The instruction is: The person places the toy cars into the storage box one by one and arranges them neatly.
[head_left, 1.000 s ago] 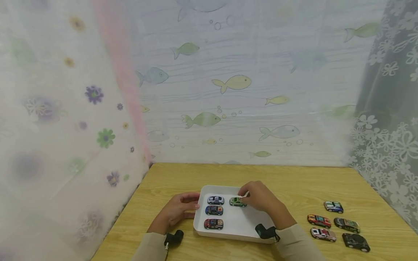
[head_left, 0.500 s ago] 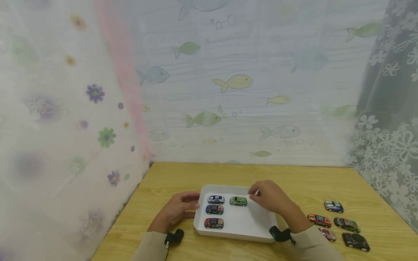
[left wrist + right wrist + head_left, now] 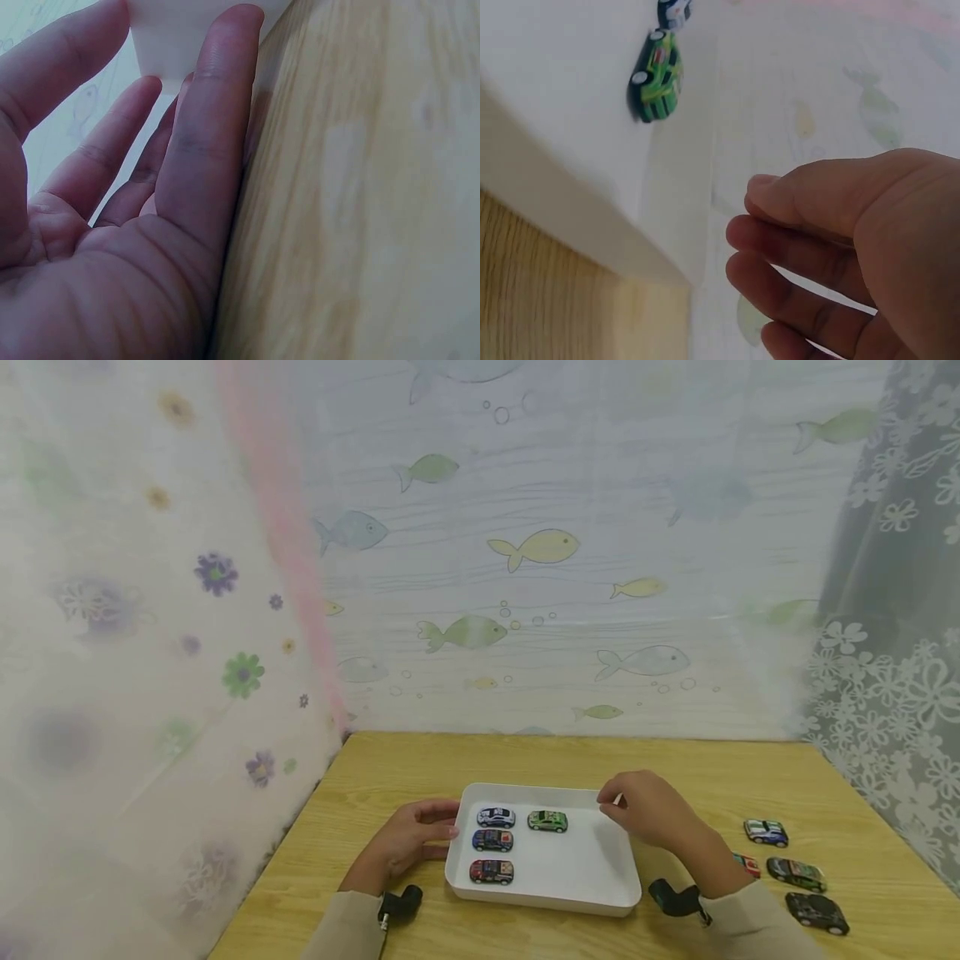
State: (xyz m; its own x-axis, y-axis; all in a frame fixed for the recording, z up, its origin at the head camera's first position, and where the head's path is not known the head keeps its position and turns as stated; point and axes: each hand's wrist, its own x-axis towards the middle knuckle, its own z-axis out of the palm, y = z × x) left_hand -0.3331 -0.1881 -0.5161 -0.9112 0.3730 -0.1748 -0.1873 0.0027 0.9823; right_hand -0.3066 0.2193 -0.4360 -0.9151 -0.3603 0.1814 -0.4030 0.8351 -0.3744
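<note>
A white rectangular tray point(image 3: 585, 868) stands on the table with toy cars inside. My left hand point(image 3: 416, 839) touches the tray's left wall, its fingers fairly straight against the outside. Just above the tray's back right corner is my right hand point(image 3: 645, 810), fingers loosely bent and holding nothing. The green toy car point(image 3: 547, 821) sits near the tray's back wall, apart from both hands; the right wrist view also shows this green car point(image 3: 656, 79). Along the tray's left side stand a white and black toy car point(image 3: 496, 817), a blue one point(image 3: 492, 840) and a red and black one point(image 3: 492, 871).
To the right on the wooden table point(image 3: 397, 760) lie a white and blue toy car point(image 3: 766, 832), a dark green one point(image 3: 797, 873) and a black one point(image 3: 817, 912). A red car point(image 3: 747, 864) is partly hidden by the right forearm. Printed curtains point(image 3: 555, 635) stand behind.
My right hand has let go of the green car and moved right toward the tray's back right corner. Its forearm now covers the white and red car. My left hand has stayed put.
</note>
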